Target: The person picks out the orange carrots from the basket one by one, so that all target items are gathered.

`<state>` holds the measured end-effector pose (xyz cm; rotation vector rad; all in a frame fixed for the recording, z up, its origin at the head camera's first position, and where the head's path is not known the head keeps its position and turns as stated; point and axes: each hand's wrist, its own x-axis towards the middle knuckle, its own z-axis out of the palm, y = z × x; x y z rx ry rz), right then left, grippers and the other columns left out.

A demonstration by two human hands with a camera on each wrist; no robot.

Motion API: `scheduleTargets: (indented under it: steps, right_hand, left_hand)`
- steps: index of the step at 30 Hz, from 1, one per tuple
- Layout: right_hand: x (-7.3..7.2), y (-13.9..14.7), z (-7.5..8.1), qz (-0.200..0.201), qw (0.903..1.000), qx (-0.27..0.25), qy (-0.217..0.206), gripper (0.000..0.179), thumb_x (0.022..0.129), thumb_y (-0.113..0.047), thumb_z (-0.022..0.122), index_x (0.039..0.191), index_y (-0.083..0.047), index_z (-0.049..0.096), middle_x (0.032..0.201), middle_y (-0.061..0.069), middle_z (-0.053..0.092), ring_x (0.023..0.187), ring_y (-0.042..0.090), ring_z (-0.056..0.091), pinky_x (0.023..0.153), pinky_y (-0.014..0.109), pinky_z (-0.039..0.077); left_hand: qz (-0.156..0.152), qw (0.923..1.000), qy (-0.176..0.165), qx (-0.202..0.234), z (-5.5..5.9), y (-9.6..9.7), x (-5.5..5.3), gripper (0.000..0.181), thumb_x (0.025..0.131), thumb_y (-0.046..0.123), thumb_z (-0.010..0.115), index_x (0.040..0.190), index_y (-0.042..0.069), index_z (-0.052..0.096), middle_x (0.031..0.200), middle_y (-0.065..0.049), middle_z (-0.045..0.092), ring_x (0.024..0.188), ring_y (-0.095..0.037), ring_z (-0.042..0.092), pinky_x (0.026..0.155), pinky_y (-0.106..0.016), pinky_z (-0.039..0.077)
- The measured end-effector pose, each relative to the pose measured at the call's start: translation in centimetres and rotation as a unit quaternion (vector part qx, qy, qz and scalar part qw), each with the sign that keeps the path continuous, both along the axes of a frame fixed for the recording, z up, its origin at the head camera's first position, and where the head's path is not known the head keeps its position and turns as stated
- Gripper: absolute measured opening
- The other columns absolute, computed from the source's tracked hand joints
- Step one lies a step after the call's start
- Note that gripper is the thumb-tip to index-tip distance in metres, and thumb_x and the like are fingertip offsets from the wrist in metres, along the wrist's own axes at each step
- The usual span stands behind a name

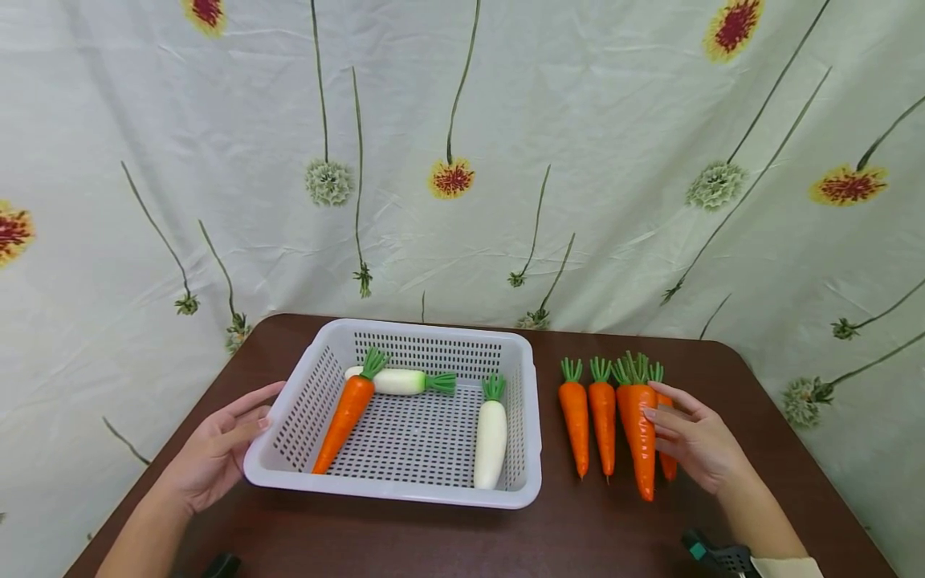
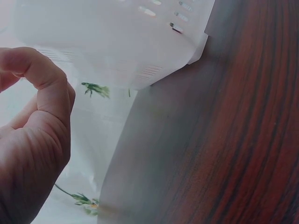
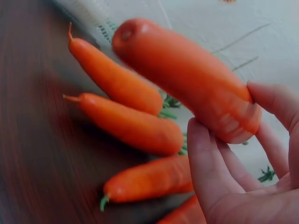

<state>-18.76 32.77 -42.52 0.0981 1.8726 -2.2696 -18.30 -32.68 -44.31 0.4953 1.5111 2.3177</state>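
Note:
My right hand [image 1: 697, 441] grips an orange carrot [image 1: 639, 437] near its leafy top, thumb on one side and fingers on the other. In the right wrist view this carrot [image 3: 182, 77] is raised above several other carrots [image 3: 133, 123], which lie on the table with their tips pointing one way. My left hand [image 1: 217, 449] is at the left side of a pale plastic basket [image 1: 393, 491], its fingertips by the outer rim. Inside the basket lie one carrot [image 1: 345, 421] and two white radishes with green tops, one crosswise [image 1: 397, 381] and one lengthwise [image 1: 491, 445].
The dark wooden table [image 1: 405, 542] carries the basket left of the carrots [image 1: 575, 417]. Behind it hangs a pale cloth [image 1: 600, 96] printed with flowers. A small black object [image 1: 222, 565] shows at the front edge of the view.

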Motion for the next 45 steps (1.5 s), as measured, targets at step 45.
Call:
scheduleTargets:
  steps: [45]
  right_hand:
    - [-2.5, 9.7, -2.0, 0.000, 0.9980, 0.061, -0.018, 0.037, 0.103, -0.009, 0.061, 0.109, -0.044, 0.072, 0.102, -0.016, 0.076, 0.092, 0.007, 0.074, 0.079, 0.029, 0.062]
  left_hand:
    - [0.007, 1.0000, -0.002, -0.002, -0.1, 0.0, 0.0, 0.050, 0.110, -0.001, 0.030, 0.151, 0.021, 0.046, 0.134, -0.002, 0.069, 0.118, -0.022, 0.071, 0.092, -0.050, 0.058]
